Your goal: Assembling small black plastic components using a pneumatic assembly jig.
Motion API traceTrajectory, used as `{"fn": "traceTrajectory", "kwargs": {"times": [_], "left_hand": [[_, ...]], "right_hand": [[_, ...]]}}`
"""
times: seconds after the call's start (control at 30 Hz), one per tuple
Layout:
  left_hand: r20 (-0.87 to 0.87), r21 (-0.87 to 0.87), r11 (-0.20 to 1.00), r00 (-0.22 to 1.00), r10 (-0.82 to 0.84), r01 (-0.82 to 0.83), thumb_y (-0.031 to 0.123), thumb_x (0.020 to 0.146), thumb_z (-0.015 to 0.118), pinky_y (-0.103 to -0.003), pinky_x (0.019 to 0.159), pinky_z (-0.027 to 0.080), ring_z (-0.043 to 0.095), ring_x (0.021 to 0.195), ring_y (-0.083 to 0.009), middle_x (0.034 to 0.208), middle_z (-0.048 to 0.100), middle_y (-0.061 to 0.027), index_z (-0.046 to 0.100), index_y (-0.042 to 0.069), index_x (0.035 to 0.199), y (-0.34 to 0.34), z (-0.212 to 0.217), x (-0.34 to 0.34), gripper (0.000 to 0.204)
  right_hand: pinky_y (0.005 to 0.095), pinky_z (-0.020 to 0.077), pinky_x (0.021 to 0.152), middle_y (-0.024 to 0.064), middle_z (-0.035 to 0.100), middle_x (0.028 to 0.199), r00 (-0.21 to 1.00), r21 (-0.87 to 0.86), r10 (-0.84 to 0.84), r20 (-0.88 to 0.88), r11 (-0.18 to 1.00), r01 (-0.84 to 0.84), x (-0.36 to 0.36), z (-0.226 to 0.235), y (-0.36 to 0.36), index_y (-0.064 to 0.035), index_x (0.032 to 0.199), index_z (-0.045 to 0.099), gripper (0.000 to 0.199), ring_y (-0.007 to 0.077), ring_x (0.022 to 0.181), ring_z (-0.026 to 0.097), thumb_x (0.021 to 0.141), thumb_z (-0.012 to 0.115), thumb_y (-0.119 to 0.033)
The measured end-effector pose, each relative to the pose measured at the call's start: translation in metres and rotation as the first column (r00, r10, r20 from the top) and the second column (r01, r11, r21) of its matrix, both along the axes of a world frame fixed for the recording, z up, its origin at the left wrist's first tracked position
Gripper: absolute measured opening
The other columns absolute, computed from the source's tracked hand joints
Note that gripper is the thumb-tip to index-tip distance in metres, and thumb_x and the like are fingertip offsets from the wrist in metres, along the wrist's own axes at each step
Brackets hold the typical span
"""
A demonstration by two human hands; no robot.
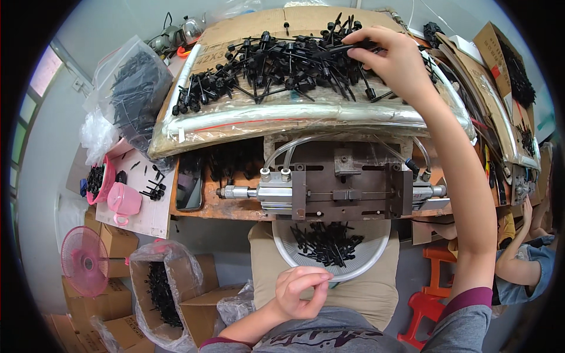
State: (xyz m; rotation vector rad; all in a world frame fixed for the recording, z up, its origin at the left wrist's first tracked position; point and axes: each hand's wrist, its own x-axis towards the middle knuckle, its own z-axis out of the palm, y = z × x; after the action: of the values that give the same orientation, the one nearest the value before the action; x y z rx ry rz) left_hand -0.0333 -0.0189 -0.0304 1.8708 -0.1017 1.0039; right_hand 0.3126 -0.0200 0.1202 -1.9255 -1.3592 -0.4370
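My right hand [397, 62] reaches over a heap of black plastic parts [288, 62] with thin stems and knobbed ends. Its thumb and fingers close on a black stemmed part at the heap's right side. Low in the middle, my left hand [303, 292] is curled, thumb against the forefinger, with nothing visible in it. It is by the near rim of a white plastic basket [285, 250] on my lap, which holds more black parts [326, 242]. Between basket and heap sits a metal fixture [347, 191] with a cylinder at each side and clear air hoses.
The heap lies on a plastic-wrapped cardboard tray [247, 120]. Left are a bag of black parts [138, 88], a pink cup [123, 200], a phone [189, 185] and a pink fan [85, 260]. An open box [194, 276] stands below. Right are red stools [421, 312] and another person's arm [521, 265].
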Motion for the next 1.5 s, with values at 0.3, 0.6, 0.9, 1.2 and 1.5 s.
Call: {"fn": "traceTrajectory", "kwargs": {"times": [0.3,0.6,0.9,1.2,1.5], "left_hand": [[-0.065,0.104,0.994,0.998,-0.021,0.028,-0.010,0.075,0.065,-0.027,0.062,0.054,0.068,0.073,-0.0207,0.088,0.069,-0.0140,0.058,0.000,0.107,0.001,0.014,0.013,0.034],[-0.205,-0.372,0.928,0.976,-0.079,-0.003,-0.010,0.085,0.063,-0.032,0.086,0.058,0.066,0.102,-0.0223,0.125,0.058,-0.0199,0.047,-0.006,0.137,0.011,0.054,0.069,0.054],[-0.294,-0.311,0.949,0.945,-0.146,0.050,-0.007,0.082,0.070,-0.028,0.079,0.060,0.067,0.098,-0.0203,0.106,0.068,-0.0162,0.071,-0.004,0.105,0.015,0.050,0.058,0.024],[-0.305,-0.080,0.974,0.925,-0.228,0.213,0.001,0.068,0.083,-0.028,0.069,0.056,0.068,0.084,-0.0183,0.095,0.071,-0.0091,0.074,0.003,0.101,0.010,0.055,0.047,0.034],[-0.359,-0.022,0.967,0.901,-0.245,0.254,0.007,0.068,0.084,-0.028,0.067,0.054,0.066,0.079,-0.0177,0.093,0.068,-0.0074,0.075,0.004,0.096,0.011,0.057,0.028,0.029]], "right_hand": [[0.0279,0.0561,0.082,0.0120,0.068,0.104,0.727,0.389,0.243,-0.642,0.920,0.035,-0.016,0.001,-0.046,0.0061,0.112,0.065,0.029,0.0168,0.093,0.067,0.089,0.068,-0.009],[0.0319,0.0586,0.080,0.0181,0.066,0.114,0.160,0.568,0.547,-0.822,0.810,0.144,-0.133,-0.069,-0.096,0.0044,0.117,0.060,0.028,0.0233,0.096,0.068,0.090,0.064,0.002],[0.0319,0.0604,0.079,0.0212,0.065,0.116,-0.066,0.509,0.522,-0.851,0.848,0.150,-0.165,-0.103,-0.127,0.0064,0.113,0.062,0.026,0.0256,0.098,0.069,0.087,0.063,0.006],[0.0299,0.0610,0.067,0.0224,0.067,0.110,-0.007,0.459,0.463,-0.886,0.880,0.125,-0.165,-0.100,-0.146,0.0036,0.109,0.064,0.026,0.0270,0.093,0.070,0.084,0.065,0.006],[0.0283,0.0605,0.070,0.0219,0.067,0.110,0.088,0.433,0.424,-0.901,0.881,0.192,-0.164,-0.102,-0.145,0.0064,0.110,0.062,0.022,0.0246,0.088,0.071,0.089,0.062,0.003]]}}
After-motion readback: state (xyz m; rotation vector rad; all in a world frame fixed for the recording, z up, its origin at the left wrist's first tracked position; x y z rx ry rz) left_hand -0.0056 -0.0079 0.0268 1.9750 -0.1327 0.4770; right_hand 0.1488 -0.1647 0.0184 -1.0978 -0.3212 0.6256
